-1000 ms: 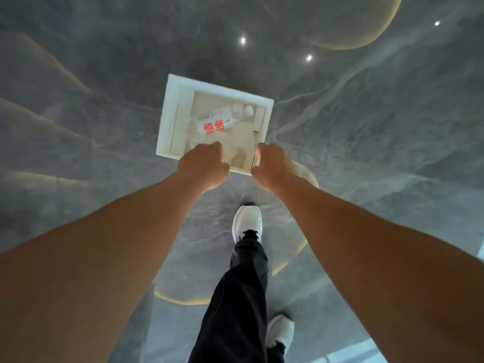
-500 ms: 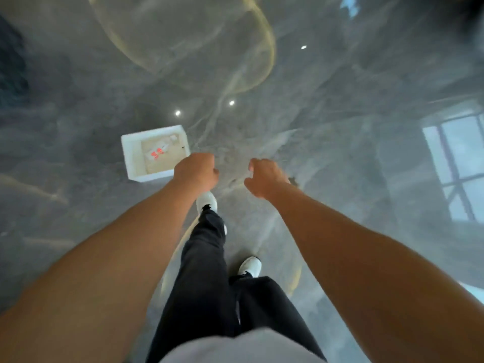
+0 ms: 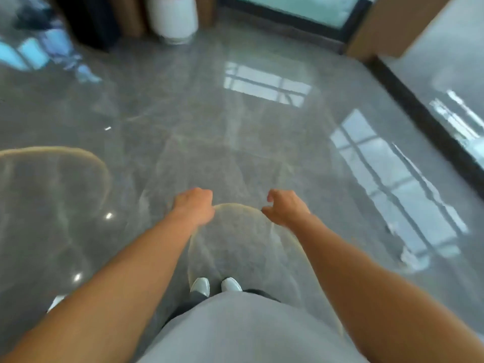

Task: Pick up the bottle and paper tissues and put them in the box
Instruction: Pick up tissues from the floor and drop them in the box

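Since neither the bottle, the paper tissues nor the box shows anywhere in my view, I can only judge how they would handle: the bottle likely light and smooth, best taken round its middle; the tissues soft, best pinched across the pack. My left hand hangs in front of me, fingers curled into a loose fist, holding nothing. My right hand hovers beside it, fingers half-curled, also empty, above the glossy grey floor.

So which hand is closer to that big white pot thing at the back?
Left. The left hand sits almost straight below the white pot; the right hand is farther off to its right.
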